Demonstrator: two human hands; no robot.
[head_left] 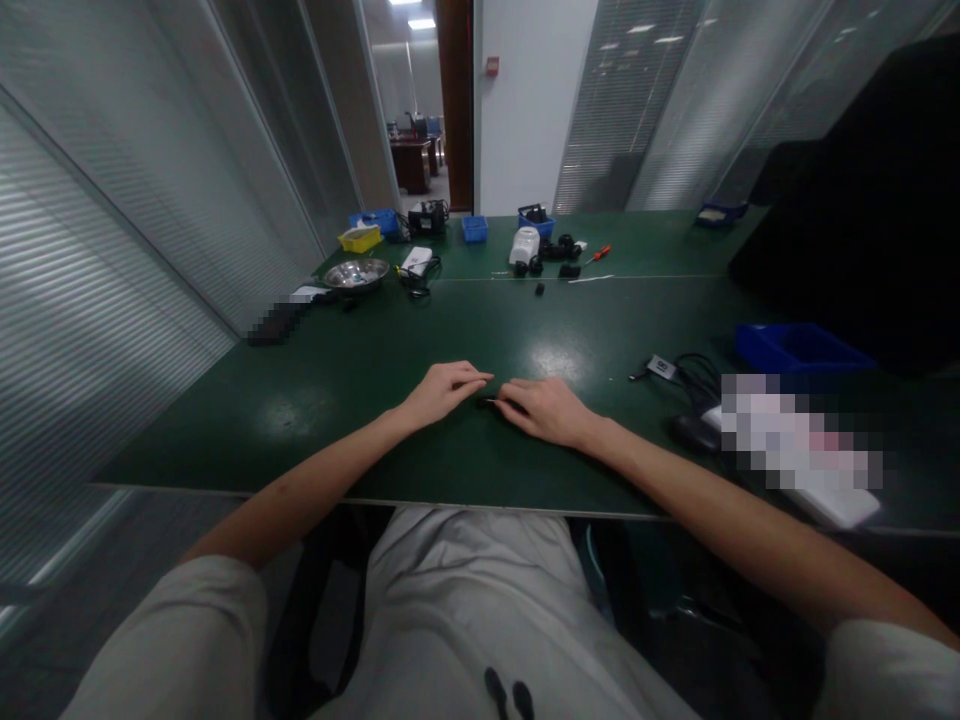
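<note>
My left hand [450,390] rests over the green table with its fingers stretched out, holding nothing that I can see. Just right of it, my right hand [546,410] is closed, thumb against fingers, at a thin pale sliver [491,401]. Beside that sliver, a small dark piece [482,402] lies low between the two hands, too small to name. Whether the sliver and the dark piece are joined, I cannot tell. The fingertips of both hands nearly meet.
At right are a blue bin [799,348], a black cable [697,372] and a white, partly blurred item [832,500]. Farther back stand a metal bowl [356,275], a yellow tray [361,238], a white device [524,246] and an orange-handled screwdriver [602,253]. The table's front edge [465,507] is near my body.
</note>
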